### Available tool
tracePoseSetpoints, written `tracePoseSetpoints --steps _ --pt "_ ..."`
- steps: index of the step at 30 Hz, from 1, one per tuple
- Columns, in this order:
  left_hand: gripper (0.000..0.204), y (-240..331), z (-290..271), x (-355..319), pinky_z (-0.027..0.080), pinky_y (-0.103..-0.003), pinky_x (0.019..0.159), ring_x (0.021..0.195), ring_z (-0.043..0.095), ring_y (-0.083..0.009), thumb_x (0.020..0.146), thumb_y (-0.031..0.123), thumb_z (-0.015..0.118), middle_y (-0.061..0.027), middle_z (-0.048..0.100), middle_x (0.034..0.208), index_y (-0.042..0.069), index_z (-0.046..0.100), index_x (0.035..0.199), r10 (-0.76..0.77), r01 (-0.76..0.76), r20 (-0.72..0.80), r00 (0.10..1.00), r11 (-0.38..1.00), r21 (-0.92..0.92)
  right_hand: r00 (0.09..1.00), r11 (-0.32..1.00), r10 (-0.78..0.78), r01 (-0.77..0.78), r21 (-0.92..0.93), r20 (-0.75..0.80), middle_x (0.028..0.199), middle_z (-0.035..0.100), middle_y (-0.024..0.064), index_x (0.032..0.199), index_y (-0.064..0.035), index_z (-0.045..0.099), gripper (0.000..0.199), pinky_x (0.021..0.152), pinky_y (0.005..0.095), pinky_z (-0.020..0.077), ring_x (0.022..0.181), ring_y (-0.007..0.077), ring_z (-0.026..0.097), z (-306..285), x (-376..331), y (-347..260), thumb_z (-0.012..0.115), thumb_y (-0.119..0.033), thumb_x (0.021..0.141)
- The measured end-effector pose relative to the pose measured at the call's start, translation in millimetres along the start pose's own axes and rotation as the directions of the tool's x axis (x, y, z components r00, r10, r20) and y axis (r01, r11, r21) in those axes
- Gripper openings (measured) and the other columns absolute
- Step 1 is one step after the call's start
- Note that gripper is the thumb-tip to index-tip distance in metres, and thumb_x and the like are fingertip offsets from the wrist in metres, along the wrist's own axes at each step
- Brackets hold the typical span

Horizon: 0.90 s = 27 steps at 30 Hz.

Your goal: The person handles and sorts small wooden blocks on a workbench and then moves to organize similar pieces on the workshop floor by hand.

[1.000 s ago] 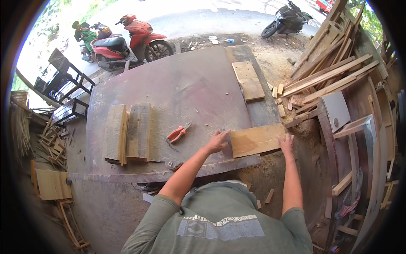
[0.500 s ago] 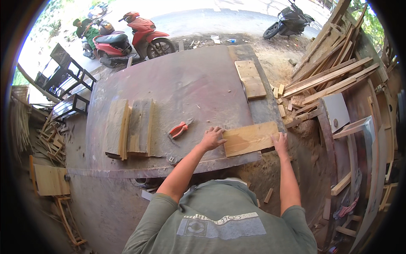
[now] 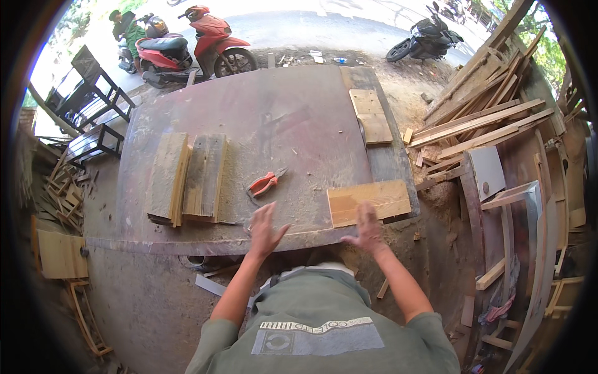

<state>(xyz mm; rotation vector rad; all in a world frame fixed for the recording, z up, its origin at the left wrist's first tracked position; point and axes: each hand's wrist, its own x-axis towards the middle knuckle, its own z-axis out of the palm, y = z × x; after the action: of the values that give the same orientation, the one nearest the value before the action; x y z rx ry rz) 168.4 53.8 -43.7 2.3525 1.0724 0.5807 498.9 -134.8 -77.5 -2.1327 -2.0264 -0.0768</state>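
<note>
Left grip (image 3: 265,232): fingers extended, thumb spread wide, nothing held; over the near edge of the bench (image 3: 305,134). Contact with the bench cannot be determined. Right grip (image 3: 366,232): likewise open, thumb out toward the left, nothing clasped. Its fingers overlap the near part of a rectangular wooden board (image 3: 393,196), hiding a strip of it; whether they touch or hover, cannot tell. The board lies flat on the bench, mostly ahead and to the right of the right grip.

Just ahead of the left grip: red-handled pliers (image 3: 263,185), nose pointing away and right. Ahead and left of the left grip: two board stacks, the left stack (image 3: 167,177) and the right stack (image 3: 204,177), side by side; lower layers hard to count. Well ahead of the right grip: a pale plank (image 3: 372,118); the dark rounded piece at its left side is mostly covered, unidentified.

Far ahead-left of both grips: red scooter (image 3: 212,40), partly overlapping a person in green (image 3: 132,32). The dark lens rim cuts off the timber (image 3: 486,121) at far right.

Writing: between the forearms, the green shirt (image 3: 311,299) bears a pale lettered strip, creased and only partly legible, above a grey panel with a ring emblem.
</note>
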Motion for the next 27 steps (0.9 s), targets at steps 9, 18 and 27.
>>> tracePoseSetpoints --steps 9,18,27 --pt "0.112 -108 -45 -154 0.011 -0.064 0.121 0.149 0.029 -0.0346 0.074 0.072 0.075 -0.0155 0.039 0.152 0.004 0.036 0.154 -0.248 0.242 -0.035 0.968 0.89 0.387 0.997 0.993 -0.078 0.078 0.088 -0.001 0.159 0.025 0.0389 0.148 0.0146 0.032 0.132 0.125 0.0578 0.0222 0.149 0.0537 0.026 35 21 -34 0.091 -0.058 0.055" --pt "0.108 -150 -14 -130 0.005 -0.066 0.121 0.146 0.029 -0.033 0.076 0.083 0.061 -0.0114 0.039 0.147 0.008 0.04 0.151 -0.174 0.215 -0.134 0.976 0.878 0.427 0.984 0.985 -0.167 0.169 0.022 -0.06 0.157 0.031 0.039 0.148 0.0102 0.034 0.138 0.122 0.0626 0.0252 0.147 0.0554 0.031 84 13 -6 0.087 -0.07 0.049" --pt "0.103 -163 -9 -140 0.005 -0.065 0.12 0.145 0.029 -0.0305 0.077 0.078 0.064 -0.0099 0.041 0.142 0.01 0.04 0.151 -0.197 0.252 -0.179 0.964 0.89 0.379 0.965 0.971 -0.238 0.238 -0.016 -0.11 0.156 0.032 0.0399 0.146 0.0135 0.036 0.138 0.121 0.0621 0.0264 0.145 0.0573 0.033 108 28 -13 0.08 -0.08 0.054"
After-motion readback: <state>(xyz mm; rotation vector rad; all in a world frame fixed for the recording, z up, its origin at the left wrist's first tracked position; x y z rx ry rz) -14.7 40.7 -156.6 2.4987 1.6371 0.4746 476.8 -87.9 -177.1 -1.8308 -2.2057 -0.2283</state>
